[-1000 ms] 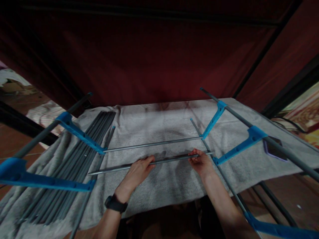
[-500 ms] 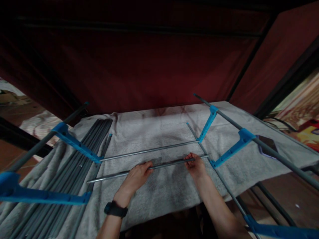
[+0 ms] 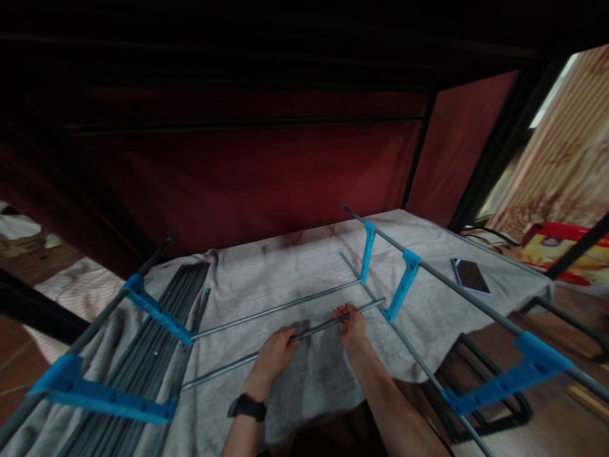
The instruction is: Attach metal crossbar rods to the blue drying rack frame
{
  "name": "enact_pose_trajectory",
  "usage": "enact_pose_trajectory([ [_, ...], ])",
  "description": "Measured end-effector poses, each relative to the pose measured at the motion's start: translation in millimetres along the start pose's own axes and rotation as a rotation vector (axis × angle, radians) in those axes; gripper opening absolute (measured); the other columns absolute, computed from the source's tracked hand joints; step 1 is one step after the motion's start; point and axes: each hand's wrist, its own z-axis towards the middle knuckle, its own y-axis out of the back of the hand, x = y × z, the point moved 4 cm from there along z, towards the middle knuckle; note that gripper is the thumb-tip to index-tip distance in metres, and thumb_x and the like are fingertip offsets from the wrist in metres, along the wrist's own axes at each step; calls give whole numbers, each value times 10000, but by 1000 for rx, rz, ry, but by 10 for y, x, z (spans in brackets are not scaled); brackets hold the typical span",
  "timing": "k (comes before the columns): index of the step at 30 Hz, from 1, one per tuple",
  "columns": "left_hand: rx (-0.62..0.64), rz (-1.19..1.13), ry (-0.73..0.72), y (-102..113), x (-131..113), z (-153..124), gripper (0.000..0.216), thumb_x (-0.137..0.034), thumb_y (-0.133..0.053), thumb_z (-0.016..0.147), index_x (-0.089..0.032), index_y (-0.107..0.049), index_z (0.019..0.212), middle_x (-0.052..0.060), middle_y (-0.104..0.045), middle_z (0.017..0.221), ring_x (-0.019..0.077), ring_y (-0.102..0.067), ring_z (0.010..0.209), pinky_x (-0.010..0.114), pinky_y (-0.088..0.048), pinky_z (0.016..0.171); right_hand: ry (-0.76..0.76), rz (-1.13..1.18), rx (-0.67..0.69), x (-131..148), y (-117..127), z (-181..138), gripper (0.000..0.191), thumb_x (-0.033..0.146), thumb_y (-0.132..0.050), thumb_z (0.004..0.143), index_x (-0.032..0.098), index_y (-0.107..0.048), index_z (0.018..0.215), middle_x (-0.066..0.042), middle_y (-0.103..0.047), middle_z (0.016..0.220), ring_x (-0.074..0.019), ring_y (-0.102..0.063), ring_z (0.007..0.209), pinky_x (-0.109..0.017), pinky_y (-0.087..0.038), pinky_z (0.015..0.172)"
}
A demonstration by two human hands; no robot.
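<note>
Left hand [image 3: 276, 352], right hand [image 3: 351, 325] still grasping grey rod [image 3: 318, 328]; rod shifted right, tip further past lower right rail [image 3: 413, 353].

My rod [image 3: 320, 327] is metallic grey, the brackets [image 3: 401, 287] bright blue. My watch [image 3: 247, 407] looks black, the blanket [image 3: 299, 263] pale grey, the panel [image 3: 266, 184] dark red, the phone [image 3: 471, 277] lilac-edged, and the box [image 3: 547, 249] red and yellow.

Tube [image 3: 318, 328]: dead centre, over the cloth [image 3: 285, 266].
Crossbar [image 3: 276, 310]: twelve o'clock, just behind the tube!
Pole bundle [image 3: 143, 362]: nine o'clock, on the cloth.
Phone [image 3: 471, 277]: two o'clock, cloth again.
</note>
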Motion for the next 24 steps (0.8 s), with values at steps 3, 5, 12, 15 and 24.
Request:
enact_pose_trajectory([
  [3, -29, -23, 4, -23, 55, 9, 284, -240, -520, 968, -193, -709, 1175, 103, -735, 1249, 236, -679, 1183, 342, -477, 1054, 11, -16, 8, 1, -3, -15, 94, 128, -581, 879, 219, -569, 856, 45, -647, 636, -141, -607, 628, -285, -546, 719],
  [5, -73, -27, 5, -43, 70, -10, 287, -241, -495, 980, -197, -708, 1168, 103, -740, 1230, 235, -686, 1158, 349, -487, 1037, 18, -33, -3, 2, -17, -21, 115, 118, -573, 880, 227, -559, 848, 48, -644, 632, -145, -605, 631, -277, -531, 702],
  [12, -135, 4, -9, -107, 60, -80, 313, -229, -450, 997, -189, -674, 1213, 114, -720, 1249, 242, -668, 1180, 368, -467, 1056, 21, -104, -16, -20, -53, -23, 119, 132, -560, 891, 233, -535, 835, 42, -649, 635, -150, -578, 610, -272, -470, 643],
  [15, -113, 3, -15, -96, 51, -80, 310, -196, -471, 973, -186, -667, 1213, 113, -719, 1244, 238, -666, 1179, 365, -461, 1057, 18, -118, -10, -27, -47, -23, 113, 141, -567, 881, 234, -524, 834, 44, -645, 628, -155, -574, 610, -273, -458, 639],
  [24, -92, 51, 37, -97, -6, -119, 333, -177, -446, 971, -189, -649, 1236, 110, -707, 1268, 237, -661, 1162, 357, -444, 1038, 29, -148, -2, -52, 1, 28, 78, 186, -595, 819, 246, -545, 818, 10, -672, 650, -181, -614, 619, -288, -468, 612],
])
